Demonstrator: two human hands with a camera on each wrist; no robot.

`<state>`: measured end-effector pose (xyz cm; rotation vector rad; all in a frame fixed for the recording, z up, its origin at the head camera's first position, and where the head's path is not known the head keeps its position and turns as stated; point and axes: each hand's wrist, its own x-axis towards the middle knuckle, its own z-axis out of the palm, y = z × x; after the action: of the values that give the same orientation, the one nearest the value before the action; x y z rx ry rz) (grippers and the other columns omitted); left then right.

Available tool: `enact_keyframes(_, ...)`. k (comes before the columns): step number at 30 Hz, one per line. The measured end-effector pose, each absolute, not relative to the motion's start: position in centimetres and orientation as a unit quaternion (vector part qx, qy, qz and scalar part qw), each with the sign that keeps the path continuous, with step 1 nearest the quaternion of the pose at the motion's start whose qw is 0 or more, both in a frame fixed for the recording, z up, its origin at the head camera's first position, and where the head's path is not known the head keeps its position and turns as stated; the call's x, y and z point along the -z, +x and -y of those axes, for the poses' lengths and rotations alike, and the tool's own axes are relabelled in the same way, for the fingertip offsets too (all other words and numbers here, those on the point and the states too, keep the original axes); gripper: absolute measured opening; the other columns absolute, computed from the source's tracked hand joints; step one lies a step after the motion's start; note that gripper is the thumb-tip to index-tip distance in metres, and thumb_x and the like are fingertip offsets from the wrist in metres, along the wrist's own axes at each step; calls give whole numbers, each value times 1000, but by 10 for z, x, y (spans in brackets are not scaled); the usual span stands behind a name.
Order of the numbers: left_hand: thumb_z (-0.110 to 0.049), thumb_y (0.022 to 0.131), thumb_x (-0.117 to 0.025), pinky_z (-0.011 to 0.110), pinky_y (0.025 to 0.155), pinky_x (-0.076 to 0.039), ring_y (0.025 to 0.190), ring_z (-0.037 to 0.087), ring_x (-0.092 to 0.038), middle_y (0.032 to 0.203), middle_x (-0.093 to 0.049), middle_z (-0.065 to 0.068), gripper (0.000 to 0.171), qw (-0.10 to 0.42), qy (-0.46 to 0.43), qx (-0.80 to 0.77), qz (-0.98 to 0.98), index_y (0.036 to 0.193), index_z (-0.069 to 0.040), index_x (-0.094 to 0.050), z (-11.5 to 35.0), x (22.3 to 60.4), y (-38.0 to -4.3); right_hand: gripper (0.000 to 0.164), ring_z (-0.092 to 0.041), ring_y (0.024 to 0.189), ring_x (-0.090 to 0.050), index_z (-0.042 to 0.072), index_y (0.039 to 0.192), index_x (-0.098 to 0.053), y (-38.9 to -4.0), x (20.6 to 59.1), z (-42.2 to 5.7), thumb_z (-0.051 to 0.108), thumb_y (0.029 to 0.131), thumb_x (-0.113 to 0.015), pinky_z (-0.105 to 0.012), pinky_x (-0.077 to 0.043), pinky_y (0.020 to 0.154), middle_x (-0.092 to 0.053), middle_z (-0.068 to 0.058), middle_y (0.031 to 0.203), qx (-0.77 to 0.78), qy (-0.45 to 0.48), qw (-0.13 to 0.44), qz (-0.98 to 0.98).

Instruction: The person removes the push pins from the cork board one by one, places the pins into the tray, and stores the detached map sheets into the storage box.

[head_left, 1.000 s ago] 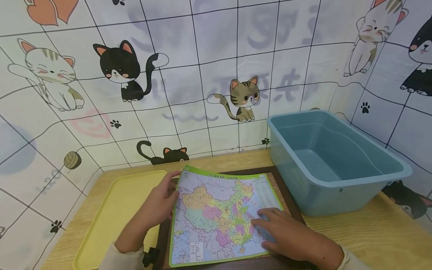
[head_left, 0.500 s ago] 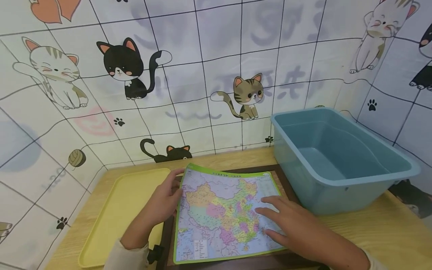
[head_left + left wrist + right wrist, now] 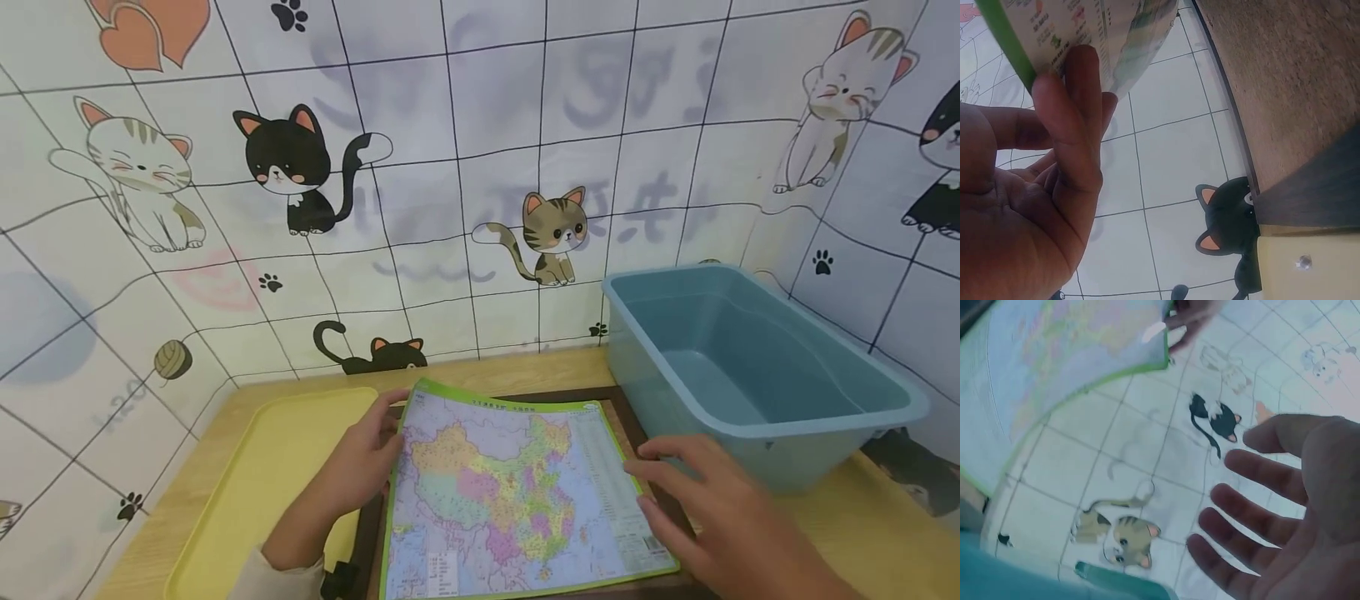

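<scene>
While right hand [image 3: 727, 508] hovers beside right edge of map [image 3: 487, 483], loose, holding nothing, left hand [image 3: 363, 467] pinches upper left edge. Map tilts over cork board [image 3: 628, 412], short of worktop [image 3: 540, 371] back edge. Yellow tray [image 3: 285, 450] along left edge; blue bin [image 3: 645, 379] toward back right corner. Judged best: light pinch, right side supported, no creasing.

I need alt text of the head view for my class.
A person's left hand holds the left edge of a green-bordered map over a framed board; the open right hand is near the map's right edge. A yellow tray lies left, a blue tub right, before a cat-patterned wall.
</scene>
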<state>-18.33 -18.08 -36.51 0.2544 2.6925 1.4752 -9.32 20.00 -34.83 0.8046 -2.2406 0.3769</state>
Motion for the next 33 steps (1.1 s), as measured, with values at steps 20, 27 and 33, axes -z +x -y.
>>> enact_keyframes(20,-8,104,-46,38,47,-54,74,22,-66,127,-61,19,50,30,66,-505,-860,148,-30,-37,190,368,-185,58,-20,70,-45,5,75,-73,-115,345,-247,45,102,-42,-24,-35,62,-59,-7,77,-131,219,518,816)
enact_keyframes(27,-6,104,-44,39,47,-54,73,24,-68,129,-59,22,50,37,71,-528,-845,148,-29,-37,194,370,-188,57,-23,67,-46,4,71,-72,-122,352,-248,43,101,-42,-27,-35,64,-58,-7,74,-128,228,518,814)
enact_keyframes(33,-7,105,-43,39,48,-54,73,25,-69,128,-59,22,48,36,90,-538,-837,149,-26,-36,193,366,-189,53,-26,66,-48,3,71,-70,-130,355,-246,37,101,-45,-31,-34,69,-59,-8,71,-134,235,531,803)
